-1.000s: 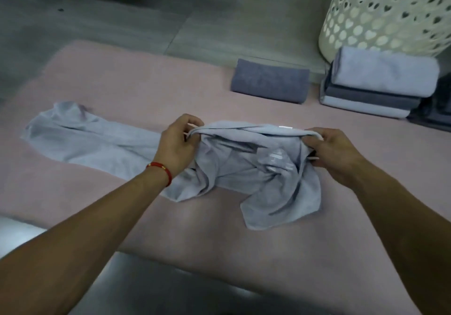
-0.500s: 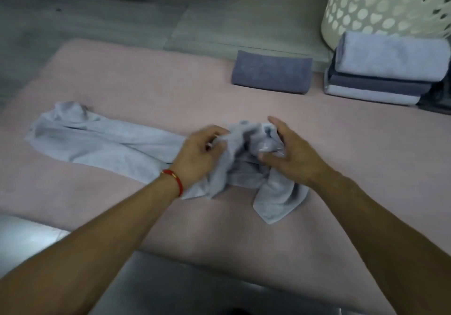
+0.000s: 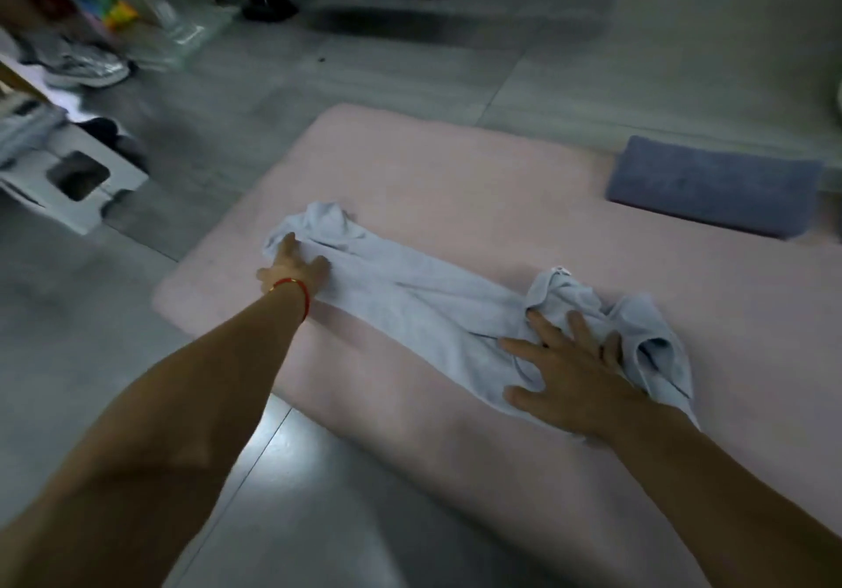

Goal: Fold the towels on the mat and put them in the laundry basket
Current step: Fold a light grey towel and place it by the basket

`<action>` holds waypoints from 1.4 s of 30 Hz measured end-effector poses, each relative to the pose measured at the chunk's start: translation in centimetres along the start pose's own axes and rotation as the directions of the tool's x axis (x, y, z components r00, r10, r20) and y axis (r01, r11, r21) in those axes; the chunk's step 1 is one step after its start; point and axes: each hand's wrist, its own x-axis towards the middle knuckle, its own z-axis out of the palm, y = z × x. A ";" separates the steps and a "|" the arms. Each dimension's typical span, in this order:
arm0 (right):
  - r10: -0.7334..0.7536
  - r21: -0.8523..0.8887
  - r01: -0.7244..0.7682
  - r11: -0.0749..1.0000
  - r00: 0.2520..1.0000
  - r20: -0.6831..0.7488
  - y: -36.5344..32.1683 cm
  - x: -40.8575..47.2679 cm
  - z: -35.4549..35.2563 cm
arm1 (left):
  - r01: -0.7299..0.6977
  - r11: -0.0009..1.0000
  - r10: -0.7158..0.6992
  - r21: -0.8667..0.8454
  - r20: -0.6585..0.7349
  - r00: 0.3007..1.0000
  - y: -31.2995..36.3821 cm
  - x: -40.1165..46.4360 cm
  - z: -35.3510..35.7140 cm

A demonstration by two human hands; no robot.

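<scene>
Towel: we see a light blue towel [image 3: 419, 309] lying crumpled in a long strip across the pink mat [image 3: 478, 186].
Left hand [image 3: 296, 268]: our grip rests on the strip's far-left end; whether the fingers pinch the cloth we cannot tell. A red bracelet [image 3: 298, 291] circles the wrist.
Right hand [image 3: 569, 359]: grip released, fingers spread flat, pressing the bunched right end.
Folded towel: a dark grey-blue folded towel [image 3: 711, 186] lies at the mat's far-right edge, well apart.
</scene>
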 end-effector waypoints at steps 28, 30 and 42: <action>0.338 0.570 0.005 0.821 0.801 -0.495 4.7 -6.5 0.9 | -0.774 0.473 0.611 0.420 0.476 0.632 15.9 -12.3 13.0; 0.368 0.613 0.030 0.790 0.775 -0.513 4.8 -7.0 0.9 | -0.747 0.489 0.495 0.451 0.562 0.663 17.1 -11.5 13.5; 0.328 0.694 0.146 0.705 0.801 -0.501 13.3 -18.6 -11.1 | -0.651 0.587 0.808 -0.481 0.300 0.507 25.0 -16.1 7.9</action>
